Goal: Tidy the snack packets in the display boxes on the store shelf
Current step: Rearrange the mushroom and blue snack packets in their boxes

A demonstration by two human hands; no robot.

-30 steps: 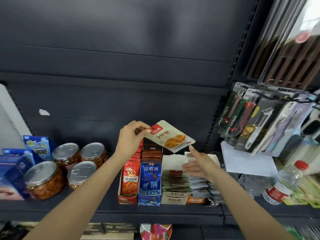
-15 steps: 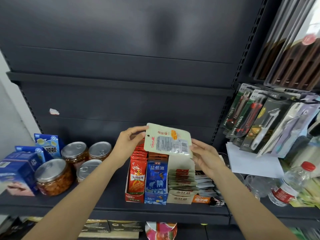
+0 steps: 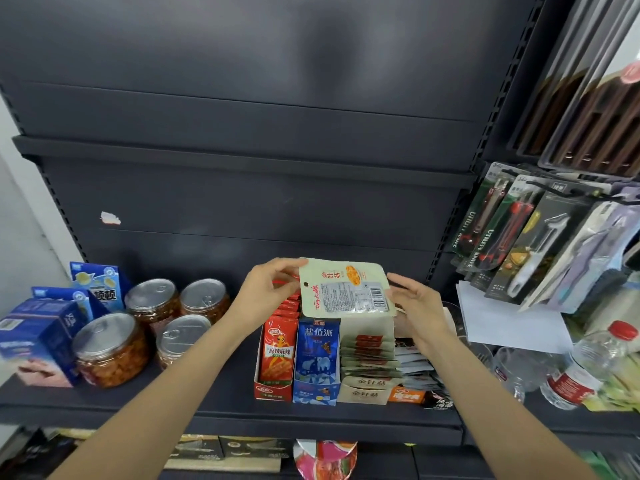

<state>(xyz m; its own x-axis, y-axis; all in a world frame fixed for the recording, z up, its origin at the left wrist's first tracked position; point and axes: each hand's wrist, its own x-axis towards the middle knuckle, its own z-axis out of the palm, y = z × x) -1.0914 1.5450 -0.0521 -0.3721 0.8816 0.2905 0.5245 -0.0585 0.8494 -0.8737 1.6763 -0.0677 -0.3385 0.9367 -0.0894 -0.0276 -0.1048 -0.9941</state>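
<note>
A cream snack packet (image 3: 346, 287) is held up over the display boxes, its printed back with a barcode toward me. My left hand (image 3: 266, 292) pinches its upper left corner. My right hand (image 3: 417, 303) is at its right edge, fingers spread and loosely bent; I cannot tell whether they touch it. Below stand a red box (image 3: 275, 362), a blue box (image 3: 317, 365) and a cream box (image 3: 365, 384) filled with matching cream packets. Loose packets (image 3: 415, 372) lie in a messy heap to the right of the cream box.
Lidded jars (image 3: 110, 348) and blue cartons (image 3: 38, 336) stand at the shelf's left. Hanging utility knives and peelers (image 3: 526, 237), white paper (image 3: 509, 317) and a red-capped bottle (image 3: 585, 368) crowd the right. The shelf edge (image 3: 242, 422) runs below the boxes.
The packet has been turned from its front face to its back. My right hand rose from the loose heap to the packet's right edge. The camera view shifted slightly.
</note>
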